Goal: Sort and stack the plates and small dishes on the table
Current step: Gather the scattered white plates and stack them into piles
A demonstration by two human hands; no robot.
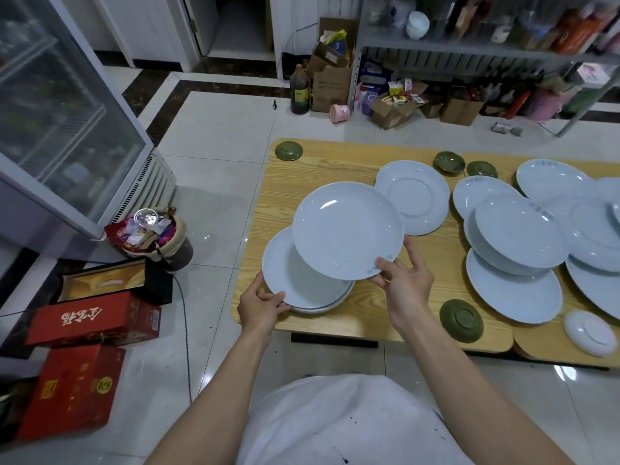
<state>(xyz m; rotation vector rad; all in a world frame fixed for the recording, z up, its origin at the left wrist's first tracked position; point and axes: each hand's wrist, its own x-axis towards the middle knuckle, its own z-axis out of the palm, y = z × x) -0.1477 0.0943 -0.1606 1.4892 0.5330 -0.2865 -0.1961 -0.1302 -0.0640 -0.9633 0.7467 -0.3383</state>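
Two hands tight on plates

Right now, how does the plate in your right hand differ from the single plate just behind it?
The held plate is face up and tilted, raised over the stack by the right hand. The single plate lies flat on the table, face down, with its foot ring showing. The held plate is pinched at its rim, while the single plate is untouched. Both are round and pale white.
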